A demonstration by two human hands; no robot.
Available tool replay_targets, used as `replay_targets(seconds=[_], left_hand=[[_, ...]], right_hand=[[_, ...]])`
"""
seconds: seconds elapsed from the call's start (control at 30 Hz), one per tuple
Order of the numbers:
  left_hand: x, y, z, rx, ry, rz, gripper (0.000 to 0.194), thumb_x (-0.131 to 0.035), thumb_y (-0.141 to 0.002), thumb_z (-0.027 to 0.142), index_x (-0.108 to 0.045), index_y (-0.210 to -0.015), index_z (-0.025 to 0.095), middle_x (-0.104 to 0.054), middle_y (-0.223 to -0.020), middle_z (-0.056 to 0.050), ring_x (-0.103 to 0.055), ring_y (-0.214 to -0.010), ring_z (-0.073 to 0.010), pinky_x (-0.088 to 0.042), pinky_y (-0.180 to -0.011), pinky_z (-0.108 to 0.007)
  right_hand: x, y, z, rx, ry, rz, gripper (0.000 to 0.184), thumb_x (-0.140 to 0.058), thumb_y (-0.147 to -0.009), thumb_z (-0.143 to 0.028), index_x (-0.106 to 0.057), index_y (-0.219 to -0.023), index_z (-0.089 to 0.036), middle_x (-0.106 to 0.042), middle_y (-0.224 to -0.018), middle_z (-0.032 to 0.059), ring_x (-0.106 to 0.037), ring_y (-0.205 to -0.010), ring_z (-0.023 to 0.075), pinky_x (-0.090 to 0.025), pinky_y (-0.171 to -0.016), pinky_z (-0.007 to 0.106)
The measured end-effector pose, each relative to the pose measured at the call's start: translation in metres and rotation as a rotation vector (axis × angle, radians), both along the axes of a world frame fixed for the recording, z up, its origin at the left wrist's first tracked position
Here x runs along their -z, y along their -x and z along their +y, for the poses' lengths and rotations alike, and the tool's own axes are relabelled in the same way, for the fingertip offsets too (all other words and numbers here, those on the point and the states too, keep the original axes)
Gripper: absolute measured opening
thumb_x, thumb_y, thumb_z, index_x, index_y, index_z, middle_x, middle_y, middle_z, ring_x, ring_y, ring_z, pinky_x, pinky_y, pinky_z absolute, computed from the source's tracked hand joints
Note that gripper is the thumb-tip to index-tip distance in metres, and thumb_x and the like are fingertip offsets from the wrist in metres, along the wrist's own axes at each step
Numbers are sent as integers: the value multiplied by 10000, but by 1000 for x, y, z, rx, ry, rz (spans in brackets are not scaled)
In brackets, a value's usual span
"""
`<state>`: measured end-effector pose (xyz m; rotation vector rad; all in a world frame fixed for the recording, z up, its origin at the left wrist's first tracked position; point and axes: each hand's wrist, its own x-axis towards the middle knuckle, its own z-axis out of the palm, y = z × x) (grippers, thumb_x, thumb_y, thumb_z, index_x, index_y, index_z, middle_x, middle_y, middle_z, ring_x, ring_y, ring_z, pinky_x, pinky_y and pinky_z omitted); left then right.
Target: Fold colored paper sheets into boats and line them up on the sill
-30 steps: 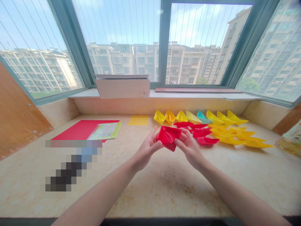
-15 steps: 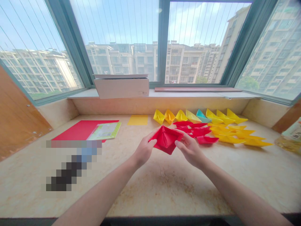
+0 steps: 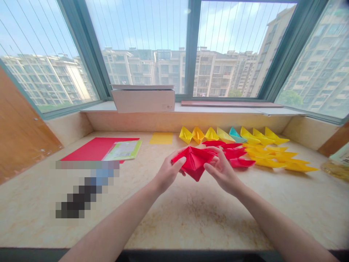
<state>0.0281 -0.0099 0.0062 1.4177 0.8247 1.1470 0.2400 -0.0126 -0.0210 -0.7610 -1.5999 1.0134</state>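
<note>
Held up above the counter is a red folded paper boat, its pointed lower end toward me and a peak in its middle. My left hand pinches its left side, thumb on the inner face and fingers behind. On the right side, my right hand has its thumb against the boat's lower right edge, with the fingers curled behind the right tip. Just behind the right hand lie several finished red paper boats.
Yellow paper boats and a teal one stand in rows at the right. A yellow sheet, red paper and a green-edged packet lie left. A white box sits on the sill; a bottle stands far right.
My left thumb has moved onto the boat's inner face. My right fingers have shifted and spread at the right tip, and the boat is slightly turned. The view has shifted a little.
</note>
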Motion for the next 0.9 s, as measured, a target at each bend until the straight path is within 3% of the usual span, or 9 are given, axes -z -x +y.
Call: replay_targets(seconds=[0.07, 0.13, 0.2, 0.27, 0.37, 0.53, 0.73, 0.9], left_hand=[[0, 2, 1, -29, -45, 40, 524, -591, -898, 396, -549, -1345, 126, -706, -1102, -126, -649, -768, -174, -512, -616, -261], [-1, 3, 1, -51, -125, 75, 531, -610, -891, 397, -548, -1348, 136, -669, -1222, -140, -663, -966, -227, -537, -775, -308], [-1, 5, 1, -69, -216, 125, 528, -643, -870, 369, -556, -1341, 146, -602, -1346, -145, -591, -1186, -278, -486, -970, -370], [-1, 6, 1, -74, -286, 204, 528, -655, -856, 328, -554, -1345, 157, -575, -1386, -143, -542, -1263, -296, -428, -1058, -414], [0, 7, 1, -57, -359, 285, 517, -630, -859, 278, -543, -1358, 173, -571, -1391, -138, -542, -1265, -297, -411, -1077, -442], [1, 7, -1, 12, -470, 349, 526, -649, -843, 270, -546, -1351, 183, -597, -1328, -134, -558, -1224, -295, -424, -1061, -440], [0, 3, -8, 58, -514, 397, 498, -642, -849, 217, -536, -1335, 194, -620, -1235, -115, -599, -1126, -259, -471, -993, -412], [2, 1, -13, 119, -523, 397, 600, -635, -836, 179, -452, -1406, 216, -599, -1297, -113, -601, -1130, -261, -465, -1006, -432]], right_hand=[[0, -2, -3, 45, -85, -148, 583, -629, -918, -325, -333, -1420, -304, -574, -1361, 124, -608, -1190, 272, -480, -1014, 491], [-2, -5, -6, 74, -182, -278, 573, -624, -915, -305, -365, -1427, -298, -513, -1435, 120, -507, -1310, 288, -391, -1099, 510], [-7, -7, -9, 32, -205, -346, 475, -600, -929, -322, -453, -1380, -293, -482, -1473, 107, -450, -1359, 298, -359, -1123, 511], [-12, -8, -10, -26, -151, -341, 346, -545, -961, -381, -551, -1292, -280, -490, -1475, 96, -451, -1358, 306, -378, -1108, 506], [-17, -9, -9, -48, -45, -227, 324, -471, -988, -463, -623, -1188, -260, -584, -1376, 94, -524, -1291, 300, -416, -1077, 494], [-15, -7, -1, -130, 136, -14, 354, -528, -963, -481, -580, -1234, -260, -683, -1210, 96, -646, -1130, 267, -527, -939, 442], [-15, -4, -1, -176, 282, 27, 433, -639, -914, -432, -536, -1289, -243, -731, -1077, 86, -697, -971, 235, -532, -867, 397], [-19, -2, -5, -234, 316, -25, 317, -675, -885, -425, -688, -1079, -174, -737, -1016, 87, -683, -939, 225, -517, -845, 346]])
